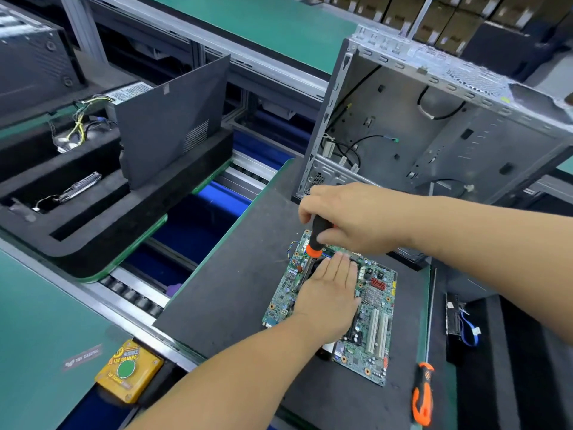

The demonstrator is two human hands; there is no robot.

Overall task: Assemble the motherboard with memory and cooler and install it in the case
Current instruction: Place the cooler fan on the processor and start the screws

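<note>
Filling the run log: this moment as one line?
right hand grips screwdriver | left hand flat on cooler | motherboard outside case

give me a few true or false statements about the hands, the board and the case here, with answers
1. The right hand grips a screwdriver over the motherboard. True.
2. The left hand holds a second screwdriver. False: it rests flat with straight fingers on the board; the spare screwdriver lies on the mat to the right.
3. The motherboard is already mounted in the case. False: it lies on the dark mat in front of the case.
4. The case stands open, with loose cables inside. True.
5. A yellow box with a green button sits to the left of the mat. True.
</note>
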